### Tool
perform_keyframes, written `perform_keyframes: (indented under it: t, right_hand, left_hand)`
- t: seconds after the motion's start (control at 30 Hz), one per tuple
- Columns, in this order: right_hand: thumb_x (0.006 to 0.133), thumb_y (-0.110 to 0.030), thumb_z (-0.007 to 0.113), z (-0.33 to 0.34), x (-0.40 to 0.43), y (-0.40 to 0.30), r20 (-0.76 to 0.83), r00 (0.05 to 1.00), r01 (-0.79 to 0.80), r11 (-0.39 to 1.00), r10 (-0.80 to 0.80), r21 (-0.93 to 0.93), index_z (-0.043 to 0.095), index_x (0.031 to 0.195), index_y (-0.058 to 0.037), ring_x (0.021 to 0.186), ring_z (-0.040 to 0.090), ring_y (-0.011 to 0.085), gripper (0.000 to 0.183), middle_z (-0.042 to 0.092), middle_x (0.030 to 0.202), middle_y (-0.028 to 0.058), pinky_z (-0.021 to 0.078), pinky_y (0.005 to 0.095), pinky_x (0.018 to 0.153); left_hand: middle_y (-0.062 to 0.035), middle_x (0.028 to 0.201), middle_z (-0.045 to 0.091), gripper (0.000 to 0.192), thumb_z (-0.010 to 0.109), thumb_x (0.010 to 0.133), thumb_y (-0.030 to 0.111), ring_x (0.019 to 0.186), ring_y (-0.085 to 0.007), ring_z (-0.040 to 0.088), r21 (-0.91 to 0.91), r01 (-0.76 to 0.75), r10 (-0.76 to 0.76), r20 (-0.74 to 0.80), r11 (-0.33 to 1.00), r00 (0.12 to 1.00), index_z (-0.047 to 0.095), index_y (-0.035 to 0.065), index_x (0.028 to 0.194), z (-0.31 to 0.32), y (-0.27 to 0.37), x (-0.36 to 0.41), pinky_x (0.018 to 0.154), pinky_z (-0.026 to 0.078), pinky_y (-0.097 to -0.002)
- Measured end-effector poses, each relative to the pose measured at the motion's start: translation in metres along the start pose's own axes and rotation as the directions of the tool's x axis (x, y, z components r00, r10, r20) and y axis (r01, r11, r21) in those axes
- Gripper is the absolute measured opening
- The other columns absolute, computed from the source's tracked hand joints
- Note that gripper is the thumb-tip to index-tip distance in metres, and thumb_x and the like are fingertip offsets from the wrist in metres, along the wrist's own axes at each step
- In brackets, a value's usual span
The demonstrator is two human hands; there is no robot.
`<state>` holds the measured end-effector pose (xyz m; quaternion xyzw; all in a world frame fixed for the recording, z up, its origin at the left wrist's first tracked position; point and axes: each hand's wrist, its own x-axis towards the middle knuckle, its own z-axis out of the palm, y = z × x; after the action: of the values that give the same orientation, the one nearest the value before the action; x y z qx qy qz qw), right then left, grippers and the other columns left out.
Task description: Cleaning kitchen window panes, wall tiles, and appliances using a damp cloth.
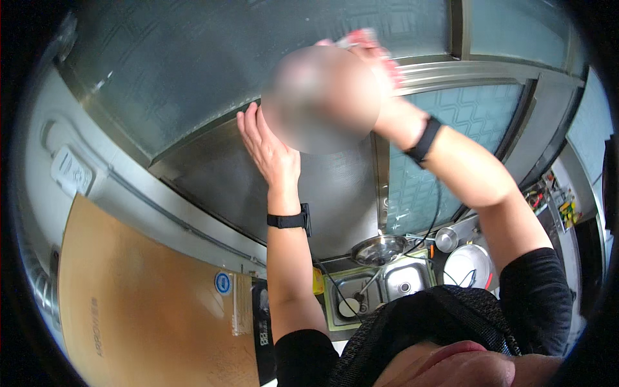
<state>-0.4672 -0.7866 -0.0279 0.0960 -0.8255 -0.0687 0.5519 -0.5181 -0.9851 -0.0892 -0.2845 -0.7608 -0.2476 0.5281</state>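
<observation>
A sliding window with patterned glass (pixel 184 72) and metal frames rises in front of me. My left hand (pixel 268 145) lies flat, its fingers near the dark lower edge of the glass and over a grey mesh-like panel (pixel 333 193). It holds nothing that I can see. Higher up and to the right, my right hand (pixel 379 77) presses a red-and-white cloth (pixel 394 72) near the window's metal rail (pixel 459 72). A round blurred patch hides much of this hand, the left fingertips' surroundings and the surface between them. Black bands circle both wrists.
Below is a double-basin steel sink (pixel 382 290) with a metal bowl (pixel 379 250) behind it. A white pot (pixel 466 266) and small saucepan (pixel 446 239) stand at right. A tall gold-coloured appliance (pixel 159 300) fills the lower left. Black cables hang before me.
</observation>
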Motion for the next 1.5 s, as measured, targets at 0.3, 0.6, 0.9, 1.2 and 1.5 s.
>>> perform_keyframes:
  t: [0.3,0.6,0.9,1.2,1.5]
  right_hand:
    - [0.070,-0.035,0.069,0.004,0.021,-0.009,0.224,0.973,0.025,0.990,-0.055,0.137,0.071,0.094,-0.0114,0.102,0.058,0.0280,0.034,0.065,0.100,0.0064,0.0463,0.0490,0.086]
    - [0.073,-0.033,0.071,-0.041,-0.046,0.163,0.151,0.977,-0.143,0.987,0.153,-0.075,0.067,0.097,-0.0092,0.092,0.063,0.0316,0.035,0.067,0.097,0.0110,0.0501,0.0449,0.078]
    - [0.083,-0.036,0.062,-0.111,0.151,0.199,-0.511,0.850,-0.188,0.980,0.127,-0.069,0.058,0.118,-0.0077,0.117,0.051,0.0368,0.045,0.056,0.125,0.0164,0.0396,0.0492,0.099]
    - [0.076,-0.034,0.069,-0.016,-0.017,0.104,0.147,0.929,0.318,0.935,-0.340,0.155,0.055,0.134,-0.0167,0.140,0.024,0.0480,0.063,0.042,0.145,0.0187,0.0070,0.0653,0.115]
    - [0.084,-0.031,0.062,-0.073,0.162,0.212,-0.313,0.934,0.113,0.972,-0.174,-0.206,0.063,0.112,-0.0144,0.112,0.054,0.0347,0.033,0.062,0.113,0.0103,0.0385,0.0534,0.100]
  left_hand:
    - [-0.0249,0.126,0.047,0.052,0.048,0.070,-0.005,0.124,-0.0458,0.041,0.119,-0.090,0.103,-0.109,0.989,0.989,0.045,-0.0039,0.122,0.002,-0.010,0.011,0.106,0.033,-0.0567]
    - [-0.0223,0.129,0.045,0.057,0.048,0.070,-0.002,0.128,-0.0444,0.036,0.028,-0.044,0.046,-0.089,0.999,0.995,0.044,-0.0028,0.127,0.008,0.002,0.011,0.109,0.029,-0.0557]
    - [-0.0189,0.135,0.041,0.064,0.051,0.068,-0.002,0.134,-0.0431,0.031,0.066,-0.014,0.017,-0.037,0.998,0.999,0.042,-0.0014,0.131,0.006,-0.001,0.005,0.113,0.026,-0.0550]
    - [-0.0194,0.135,0.040,0.065,0.051,0.067,-0.002,0.134,-0.0436,0.031,0.066,-0.017,0.020,-0.040,0.998,0.999,0.041,-0.0022,0.132,0.003,-0.007,-0.001,0.113,0.025,-0.0556]
    - [-0.0197,0.135,0.041,0.062,0.050,0.069,-0.001,0.135,-0.0437,0.030,0.066,0.022,-0.019,-0.032,0.998,0.999,0.041,-0.0024,0.131,0.000,-0.003,0.003,0.114,0.025,-0.0551]
